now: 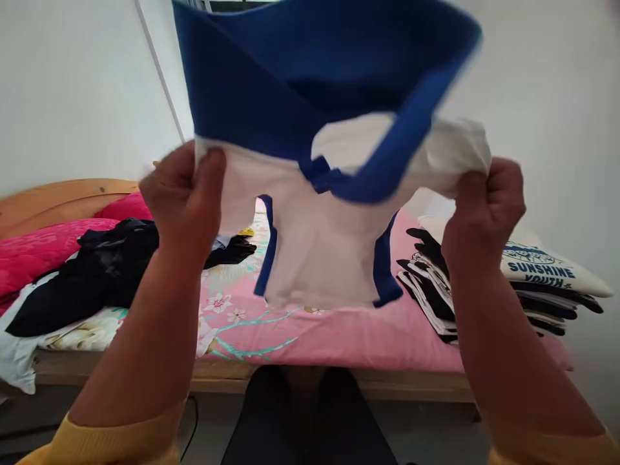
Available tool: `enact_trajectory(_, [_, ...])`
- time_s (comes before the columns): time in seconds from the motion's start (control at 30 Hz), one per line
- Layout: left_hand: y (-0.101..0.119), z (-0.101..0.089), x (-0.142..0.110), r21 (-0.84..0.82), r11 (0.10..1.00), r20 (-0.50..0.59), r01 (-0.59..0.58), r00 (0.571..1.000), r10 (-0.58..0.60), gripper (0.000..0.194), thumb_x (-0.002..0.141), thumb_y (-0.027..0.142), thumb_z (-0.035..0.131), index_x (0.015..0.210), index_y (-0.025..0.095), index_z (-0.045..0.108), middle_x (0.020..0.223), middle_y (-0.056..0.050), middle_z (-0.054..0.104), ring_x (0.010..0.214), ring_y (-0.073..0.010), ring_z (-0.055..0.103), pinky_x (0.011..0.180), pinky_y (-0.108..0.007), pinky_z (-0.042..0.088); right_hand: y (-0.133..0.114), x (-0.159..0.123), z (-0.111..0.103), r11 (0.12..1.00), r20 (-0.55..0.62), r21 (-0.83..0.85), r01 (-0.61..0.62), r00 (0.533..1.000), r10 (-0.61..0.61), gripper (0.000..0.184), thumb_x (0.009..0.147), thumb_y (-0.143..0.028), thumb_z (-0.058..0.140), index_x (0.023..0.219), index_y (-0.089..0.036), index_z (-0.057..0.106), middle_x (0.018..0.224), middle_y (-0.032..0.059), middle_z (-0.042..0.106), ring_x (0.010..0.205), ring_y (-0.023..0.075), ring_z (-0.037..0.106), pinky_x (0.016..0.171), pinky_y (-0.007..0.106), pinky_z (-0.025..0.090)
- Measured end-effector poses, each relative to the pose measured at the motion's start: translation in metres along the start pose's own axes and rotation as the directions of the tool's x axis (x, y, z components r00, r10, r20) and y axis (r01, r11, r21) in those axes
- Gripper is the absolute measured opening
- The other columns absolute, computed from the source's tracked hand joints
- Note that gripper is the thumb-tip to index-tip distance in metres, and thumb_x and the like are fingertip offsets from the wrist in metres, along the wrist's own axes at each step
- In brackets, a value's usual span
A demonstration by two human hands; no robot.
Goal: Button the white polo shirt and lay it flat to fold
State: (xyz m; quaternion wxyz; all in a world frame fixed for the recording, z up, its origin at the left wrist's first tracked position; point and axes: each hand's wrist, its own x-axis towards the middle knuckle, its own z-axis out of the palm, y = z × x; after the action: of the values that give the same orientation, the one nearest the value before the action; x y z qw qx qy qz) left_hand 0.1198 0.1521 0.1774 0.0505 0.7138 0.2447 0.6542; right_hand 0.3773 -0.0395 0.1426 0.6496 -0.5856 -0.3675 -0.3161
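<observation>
A small white shirt with a wide blue collar [329, 252] hangs in the air in front of me, above the bed. My left hand [186, 184] is closed on its left shoulder, thumb toward me, just under the collar. The shirt's right sleeve is pinched in my right hand [484, 206]. Blue trim runs down both lower sides of the shirt. Its collar [252, 97] is spread upward and a little blurred.
Below lies a bed [339, 342] with a pink flowered sheet. Dark clothes [106, 265] lie in a loose heap at the left by pink bedding [53, 242]. Folded clothes [431, 290] and a cream garment with lettering [547, 265] are stacked at the right, near the wall.
</observation>
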Motion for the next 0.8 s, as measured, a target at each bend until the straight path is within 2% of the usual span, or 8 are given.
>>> enact_trajectory(0.07, [-0.022,0.001,-0.039,0.024,0.999,0.136,0.03,0.99,-0.033,0.04,0.084,0.048,0.047,0.056,0.021,0.038,0.054,0.003,0.036,0.054,-0.0107,0.04,0.054,-0.027,0.034,0.032,-0.037,-0.008,0.989,0.108,-0.005,-0.145,0.984,0.144,0.025,0.089,-0.047,0.044,0.094,-0.026,0.057,0.094,0.0059,0.062,0.086,0.0205,0.054,0.079,0.036,0.043])
enact_trajectory(0.13, [-0.058,0.005,-0.101,0.052,0.995,0.359,0.088,0.928,-0.101,0.042,0.082,0.047,0.051,0.052,0.021,0.037,0.052,0.003,0.035,0.052,-0.0102,0.036,0.052,-0.026,0.033,0.078,-0.092,-0.02,0.959,0.42,-0.082,-0.27,0.864,0.279,0.033,0.086,-0.047,0.048,0.101,-0.021,0.06,0.098,0.0063,0.064,0.094,0.0238,0.057,0.083,0.039,0.043])
enact_trajectory(0.3, [-0.134,0.011,-0.258,0.079,0.919,0.877,0.387,0.412,-0.248,0.041,0.087,0.047,0.043,0.058,0.019,0.051,0.062,0.002,0.048,0.062,-0.0122,0.047,0.059,-0.024,0.038,0.168,-0.215,-0.056,0.876,0.832,-0.354,-0.327,0.318,0.455,0.03,0.083,-0.042,0.044,0.09,-0.023,0.065,0.089,0.0058,0.067,0.092,0.026,0.059,0.082,0.039,0.044])
enact_trajectory(0.37, [-0.146,0.013,-0.288,0.089,0.885,0.929,0.457,0.281,-0.239,0.042,0.087,0.047,0.042,0.059,0.019,0.055,0.064,0.001,0.051,0.065,-0.0132,0.048,0.063,-0.025,0.039,0.18,-0.234,-0.058,0.865,0.86,-0.412,-0.287,0.19,0.473,0.028,0.083,-0.039,0.041,0.083,-0.023,0.064,0.084,0.0046,0.067,0.085,0.0245,0.06,0.078,0.037,0.045])
enact_trajectory(0.43, [-0.15,0.018,-0.294,0.081,0.848,0.929,0.524,0.27,-0.255,0.039,0.087,0.046,0.044,0.065,0.02,0.061,0.07,0.0,0.055,0.071,-0.0147,0.051,0.069,-0.026,0.042,0.183,-0.237,-0.051,0.857,0.841,-0.472,-0.207,0.187,0.508,0.027,0.083,-0.034,0.038,0.081,-0.022,0.063,0.082,0.0047,0.066,0.081,0.0233,0.059,0.075,0.036,0.044])
enact_trajectory(0.6, [-0.142,0.038,-0.276,-0.033,0.759,0.861,0.65,0.405,-0.308,0.031,0.084,0.044,0.05,0.08,0.02,0.068,0.089,-0.005,0.06,0.087,-0.0181,0.054,0.081,-0.028,0.044,0.155,-0.223,-0.007,0.868,0.762,-0.484,-0.112,0.433,0.481,0.031,0.078,-0.02,0.039,0.101,-0.02,0.06,0.102,0.0067,0.063,0.097,0.0213,0.056,0.085,0.033,0.04])
enact_trajectory(0.67, [-0.136,0.041,-0.278,-0.073,0.734,0.852,0.676,0.424,-0.307,0.028,0.084,0.041,0.051,0.081,0.021,0.069,0.091,-0.006,0.059,0.089,-0.0186,0.055,0.082,-0.028,0.045,0.14,-0.223,0.011,0.87,0.76,-0.446,-0.209,0.425,0.492,0.029,0.086,-0.028,0.034,0.099,-0.021,0.059,0.097,0.0053,0.064,0.092,0.0196,0.058,0.081,0.031,0.041])
enact_trajectory(0.8, [-0.131,0.035,-0.295,-0.087,0.732,0.837,0.676,0.448,-0.314,0.024,0.085,0.031,0.048,0.084,0.022,0.071,0.093,-0.007,0.059,0.092,-0.0194,0.055,0.083,-0.03,0.045,0.127,-0.235,0.037,0.759,0.706,-0.556,-0.339,0.29,0.646,0.043,0.084,-0.055,0.043,0.102,-0.02,0.06,0.088,0.0059,0.066,0.083,0.0218,0.061,0.07,0.03,0.041])
